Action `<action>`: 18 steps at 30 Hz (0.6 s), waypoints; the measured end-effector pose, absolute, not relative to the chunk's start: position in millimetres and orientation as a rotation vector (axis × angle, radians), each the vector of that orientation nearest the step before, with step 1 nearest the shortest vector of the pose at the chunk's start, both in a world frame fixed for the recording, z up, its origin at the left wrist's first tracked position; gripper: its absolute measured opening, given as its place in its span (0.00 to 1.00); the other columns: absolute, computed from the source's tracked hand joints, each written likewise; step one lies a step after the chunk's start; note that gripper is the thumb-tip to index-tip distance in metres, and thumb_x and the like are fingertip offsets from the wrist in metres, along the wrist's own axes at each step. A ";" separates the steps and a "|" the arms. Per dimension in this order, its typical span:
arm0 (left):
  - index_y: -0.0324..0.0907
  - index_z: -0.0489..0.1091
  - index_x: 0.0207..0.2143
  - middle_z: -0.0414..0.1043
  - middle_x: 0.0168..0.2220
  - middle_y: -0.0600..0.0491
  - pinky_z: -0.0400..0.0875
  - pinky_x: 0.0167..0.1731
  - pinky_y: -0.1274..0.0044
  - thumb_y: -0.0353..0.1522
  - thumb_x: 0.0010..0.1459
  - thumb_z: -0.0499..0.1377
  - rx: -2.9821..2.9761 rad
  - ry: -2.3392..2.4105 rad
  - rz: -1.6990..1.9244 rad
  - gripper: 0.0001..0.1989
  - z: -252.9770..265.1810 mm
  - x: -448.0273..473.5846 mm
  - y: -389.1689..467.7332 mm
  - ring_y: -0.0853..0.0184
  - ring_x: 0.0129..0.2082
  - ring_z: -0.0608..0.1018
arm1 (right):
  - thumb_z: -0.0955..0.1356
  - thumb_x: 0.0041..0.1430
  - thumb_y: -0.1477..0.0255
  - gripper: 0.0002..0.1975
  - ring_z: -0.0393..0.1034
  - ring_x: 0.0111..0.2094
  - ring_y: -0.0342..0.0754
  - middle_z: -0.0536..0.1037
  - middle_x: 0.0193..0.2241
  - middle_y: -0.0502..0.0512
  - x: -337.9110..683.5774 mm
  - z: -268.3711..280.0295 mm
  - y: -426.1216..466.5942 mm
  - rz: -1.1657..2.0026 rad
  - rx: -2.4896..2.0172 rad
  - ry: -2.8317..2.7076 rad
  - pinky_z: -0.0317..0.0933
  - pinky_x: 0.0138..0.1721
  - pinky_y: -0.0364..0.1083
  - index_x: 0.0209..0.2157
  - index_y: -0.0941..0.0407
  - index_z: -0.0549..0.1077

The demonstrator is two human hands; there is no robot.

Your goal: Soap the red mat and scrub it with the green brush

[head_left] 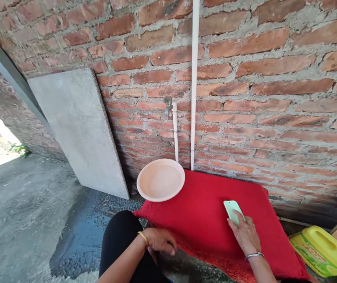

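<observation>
On the red cloth (203, 204), my right hand (246, 234) grips a pale green scrubbing brush (232, 210). Its flat back with a small hole near the far end faces up, and any bristles underneath are hidden. My left hand (161, 239) hangs loosely by my knee in front of the cloth's near edge, with its fingers slightly bent and nothing visible in it. The cloth is spread over a low raised surface, its fringed edge drooping toward me. A pale pink basin (161, 181) rests at the cloth's far left corner.
Behind the cloth rises a brick wall (262, 67) with a tap (168, 106) and a tall white pipe (194, 78). A grey slab (76, 125) leans there on the left, above wet concrete floor (80, 228). At right lies a yellow jug (321, 251).
</observation>
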State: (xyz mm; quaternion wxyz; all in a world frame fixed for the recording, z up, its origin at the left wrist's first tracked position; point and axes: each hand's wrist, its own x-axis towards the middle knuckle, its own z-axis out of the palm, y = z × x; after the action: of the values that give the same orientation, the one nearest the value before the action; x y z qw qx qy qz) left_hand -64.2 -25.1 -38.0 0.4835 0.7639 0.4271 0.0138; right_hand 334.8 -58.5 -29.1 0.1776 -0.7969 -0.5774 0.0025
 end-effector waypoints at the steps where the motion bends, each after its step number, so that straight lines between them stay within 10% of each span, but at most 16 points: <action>1: 0.48 0.81 0.33 0.80 0.28 0.56 0.77 0.30 0.72 0.47 0.52 0.65 1.803 0.970 0.075 0.14 -24.7 -59.3 -24.9 0.62 0.27 0.81 | 0.60 0.65 0.56 0.26 0.73 0.40 0.56 0.75 0.42 0.62 323.4 -18.3 -52.5 0.031 -2.308 -1.602 0.67 0.47 0.54 0.57 0.54 0.72; 9: 0.44 0.76 0.53 0.73 0.58 0.43 0.66 0.62 0.60 0.37 0.66 0.50 2.230 1.363 0.834 0.20 5.3 7.8 5.8 0.54 0.60 0.73 | 0.63 0.65 0.62 0.24 0.72 0.49 0.56 0.74 0.50 0.63 164.9 39.1 14.6 0.237 -2.184 -1.955 0.63 0.52 0.51 0.60 0.51 0.71; 18: 0.45 0.71 0.61 0.64 0.66 0.42 0.59 0.66 0.54 0.40 0.64 0.56 2.559 1.666 0.708 0.24 -61.7 3.8 7.1 0.50 0.66 0.66 | 0.63 0.64 0.63 0.23 0.75 0.45 0.57 0.77 0.47 0.65 287.0 27.5 -27.5 0.075 -2.395 -1.777 0.64 0.51 0.54 0.59 0.53 0.73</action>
State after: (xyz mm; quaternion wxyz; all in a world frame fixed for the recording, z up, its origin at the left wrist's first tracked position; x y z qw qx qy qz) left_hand 3.8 7.1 -61.7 0.0035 0.8164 0.5314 0.2260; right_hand 287.0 -27.5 27.5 0.0791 -0.8002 -0.5939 0.0250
